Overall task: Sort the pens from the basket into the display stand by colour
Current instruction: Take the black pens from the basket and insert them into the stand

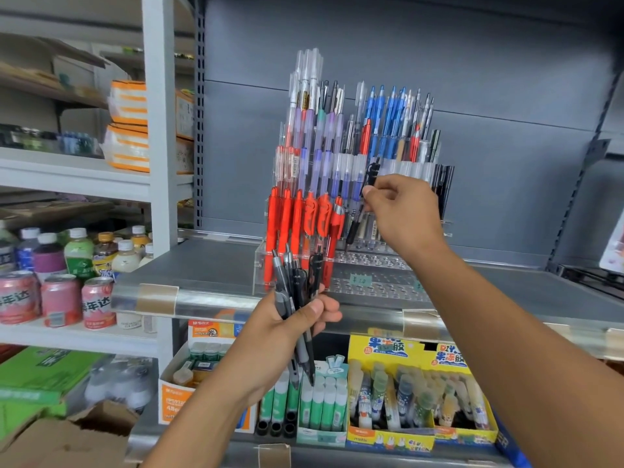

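A thin black plastic pen (364,201) is pinched near its top by the curled fingers of the right hand (401,211). The pen is held almost straight up and down, with its clip end leaning a little to the right and its tip pointing down. The tip hangs just above the low front rows of the clear plastic display stand (371,282), right beside the row of red click pens (304,224). Bare holes can be seen under it and to its right, so a short drop straight down is probably all that is needed. The long line of the pen should be kept upright so the tip can meet a hole. A bunch of dark grey and black pens (297,298) is gripped in the left hand (287,332), lower down and nearer the body, in front of the grey metal shelf edge (209,298). The right hand is the one nearer the stand. No basket can be seen.
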A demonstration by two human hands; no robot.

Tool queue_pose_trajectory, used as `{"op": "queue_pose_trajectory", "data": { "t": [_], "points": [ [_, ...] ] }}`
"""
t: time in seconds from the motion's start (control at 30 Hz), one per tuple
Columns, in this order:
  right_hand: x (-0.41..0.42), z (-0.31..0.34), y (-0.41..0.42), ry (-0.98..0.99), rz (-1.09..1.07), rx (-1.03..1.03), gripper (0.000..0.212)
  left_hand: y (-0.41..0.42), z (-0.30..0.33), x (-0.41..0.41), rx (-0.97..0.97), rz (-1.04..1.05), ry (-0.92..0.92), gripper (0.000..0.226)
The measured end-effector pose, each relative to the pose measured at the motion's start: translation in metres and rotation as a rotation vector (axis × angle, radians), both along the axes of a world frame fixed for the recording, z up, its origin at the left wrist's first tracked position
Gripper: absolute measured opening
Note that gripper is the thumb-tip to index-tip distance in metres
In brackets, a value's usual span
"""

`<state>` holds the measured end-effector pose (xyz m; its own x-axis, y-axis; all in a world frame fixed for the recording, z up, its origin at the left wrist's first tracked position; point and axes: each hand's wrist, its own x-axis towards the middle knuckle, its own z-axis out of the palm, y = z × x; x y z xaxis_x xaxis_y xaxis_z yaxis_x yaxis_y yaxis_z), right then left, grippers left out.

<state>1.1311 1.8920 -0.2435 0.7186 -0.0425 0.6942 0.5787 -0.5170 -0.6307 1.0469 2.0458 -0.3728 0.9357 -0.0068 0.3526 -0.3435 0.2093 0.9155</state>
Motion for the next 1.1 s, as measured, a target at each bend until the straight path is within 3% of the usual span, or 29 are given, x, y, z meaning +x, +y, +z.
{"op": "queue_pose_trajectory", "data": {
  "t": [0.5, 0.67, 0.97, 1.1],
  "points": [
    [0.009, 0.001, 0.007, 0.088, -0.007, -0.164, 0.023, -0.001, -0.001, -0.001, -0.005, -0.014, 0.012, 0.018],
    [0.008, -0.006, 0.011, 0.234, -0.017, -0.304, 0.023, 0.001, 0.0, 0.0, -0.012, -0.014, 0.014, 0.018],
    [0.005, -0.016, 0.012, 0.276, -0.008, -0.267, 0.025, 0.006, 0.001, 0.002, -0.046, -0.012, 0.002, 0.02],
    [-0.008, -0.018, 0.005, 0.167, -0.075, -0.18, 0.016, 0.006, -0.001, 0.002, -0.049, -0.007, -0.002, 0.02]
  ]
}}
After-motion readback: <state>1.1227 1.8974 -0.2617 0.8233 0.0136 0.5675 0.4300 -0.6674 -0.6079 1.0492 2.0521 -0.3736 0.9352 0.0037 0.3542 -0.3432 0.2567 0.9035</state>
